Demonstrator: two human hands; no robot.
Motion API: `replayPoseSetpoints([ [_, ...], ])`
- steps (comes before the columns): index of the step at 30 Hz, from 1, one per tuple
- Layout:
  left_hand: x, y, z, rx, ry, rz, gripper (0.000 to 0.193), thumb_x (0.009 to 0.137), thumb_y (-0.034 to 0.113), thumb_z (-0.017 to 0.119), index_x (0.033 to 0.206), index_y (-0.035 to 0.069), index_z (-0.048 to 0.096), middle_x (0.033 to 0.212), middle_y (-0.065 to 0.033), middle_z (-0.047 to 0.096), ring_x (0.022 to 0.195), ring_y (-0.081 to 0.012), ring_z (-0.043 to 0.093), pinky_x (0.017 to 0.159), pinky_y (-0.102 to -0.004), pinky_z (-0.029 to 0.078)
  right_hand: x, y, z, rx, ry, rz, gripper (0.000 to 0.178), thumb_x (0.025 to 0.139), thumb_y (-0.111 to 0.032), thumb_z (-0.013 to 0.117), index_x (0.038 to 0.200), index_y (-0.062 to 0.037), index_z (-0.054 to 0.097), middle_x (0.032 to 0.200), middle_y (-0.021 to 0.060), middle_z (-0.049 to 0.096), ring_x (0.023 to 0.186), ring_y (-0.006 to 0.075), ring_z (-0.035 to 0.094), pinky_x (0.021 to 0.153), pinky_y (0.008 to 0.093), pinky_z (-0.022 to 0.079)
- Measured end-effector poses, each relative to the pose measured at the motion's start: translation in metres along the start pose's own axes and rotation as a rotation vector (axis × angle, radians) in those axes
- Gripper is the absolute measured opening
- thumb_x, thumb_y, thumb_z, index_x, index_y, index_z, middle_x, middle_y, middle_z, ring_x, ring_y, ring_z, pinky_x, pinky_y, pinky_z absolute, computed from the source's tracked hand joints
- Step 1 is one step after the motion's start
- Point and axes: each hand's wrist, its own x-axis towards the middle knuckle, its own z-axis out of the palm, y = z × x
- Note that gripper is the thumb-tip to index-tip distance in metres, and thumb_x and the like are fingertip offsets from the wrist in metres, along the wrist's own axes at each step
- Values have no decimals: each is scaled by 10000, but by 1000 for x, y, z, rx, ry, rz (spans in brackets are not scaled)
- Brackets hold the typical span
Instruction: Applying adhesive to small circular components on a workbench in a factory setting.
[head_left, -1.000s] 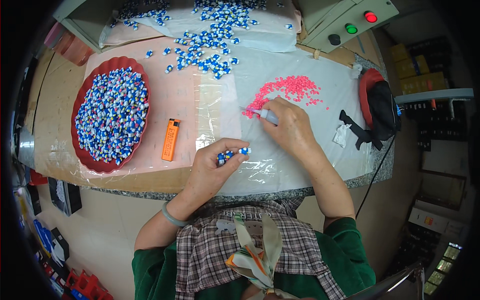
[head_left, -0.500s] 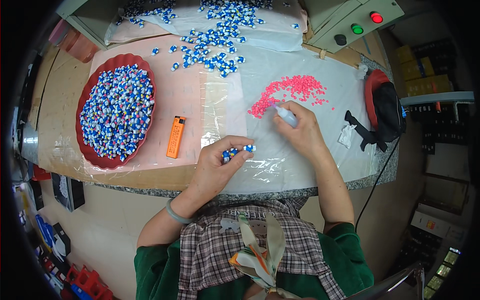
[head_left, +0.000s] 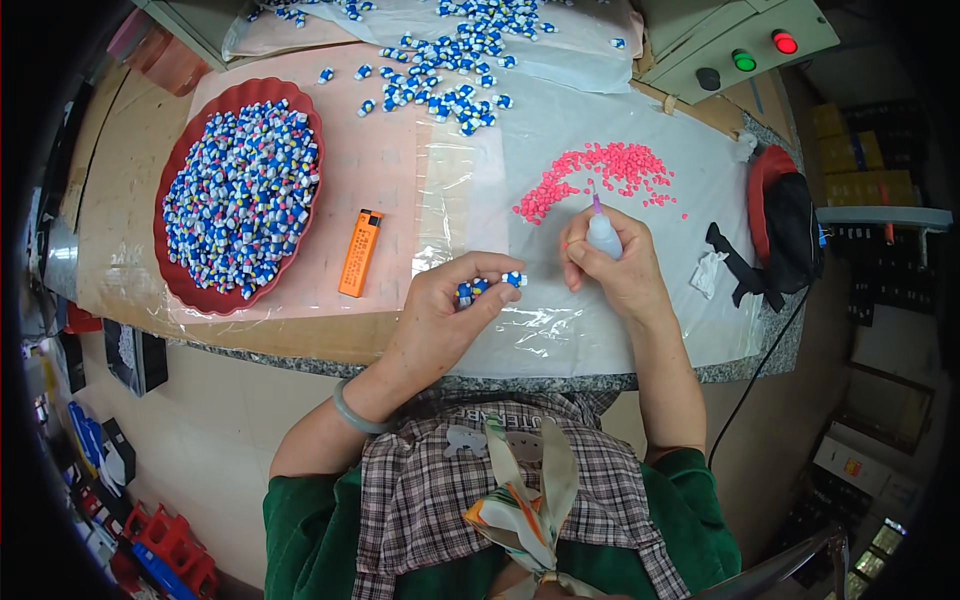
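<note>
My left hand (head_left: 455, 305) is closed around several small blue-and-white pieces. One such piece (head_left: 513, 279) is pinched out between the thumb and forefinger. In my right hand (head_left: 620, 260) is a small translucent squeeze bottle (head_left: 603, 236) with a thin purple nozzle, its tip pointing away from me. Just beyond the nozzle, small pink pieces (head_left: 625, 165) are spread in a loose band on the plastic sheet. Both hands are above the near part of the table, a little apart.
A red scalloped tray (head_left: 316, 190) heaped with blue-and-white pieces stands at left. Beside it lies an orange lighter (head_left: 360, 255). More blue-and-white pieces (head_left: 465, 105) are scattered at the back. A control box (head_left: 745, 45) with lit buttons and a black pouch (head_left: 790, 225) are at right.
My right hand has drawn back slightly from the pink pieces, and the bottle's nozzle has swung to point straighter away from me. The left hand still holds its pieces. The whole view has shifted a little.
</note>
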Motion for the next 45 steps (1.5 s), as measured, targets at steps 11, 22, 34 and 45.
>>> replayPoseSetpoints([
  [11,11,8,10,102,-46,107,205,890,52,637,1090,7,650,855,-17,638,781,-63,582,673,-210,453,-7,-2,7,42,-137,63,53,825,-5,619,837,-3,567,700,60,588,547,105,559,515,245,468],
  [22,13,7,3,-440,-139,-242,224,925,70,596,1126,-17,641,885,-82,665,622,-34,434,536,-177,349,-12,-6,17,-533,18,-348,119,743,49,658,852,17,625,778,72,634,669,137,609,593,249,481],
  [34,13,8,-3,-864,-236,-387,280,925,76,570,1163,-68,599,856,-114,640,589,-39,390,508,-160,306,-15,-4,23,-663,69,-679,292,595,70,748,857,-31,669,806,80,653,724,195,650,610,289,514],
  [45,11,10,0,-547,-188,-231,219,922,72,592,1117,-17,636,836,-70,661,566,-29,360,501,-170,288,-15,4,25,-496,77,-491,119,746,75,659,823,2,606,798,73,631,673,131,590,585,240,465],
])
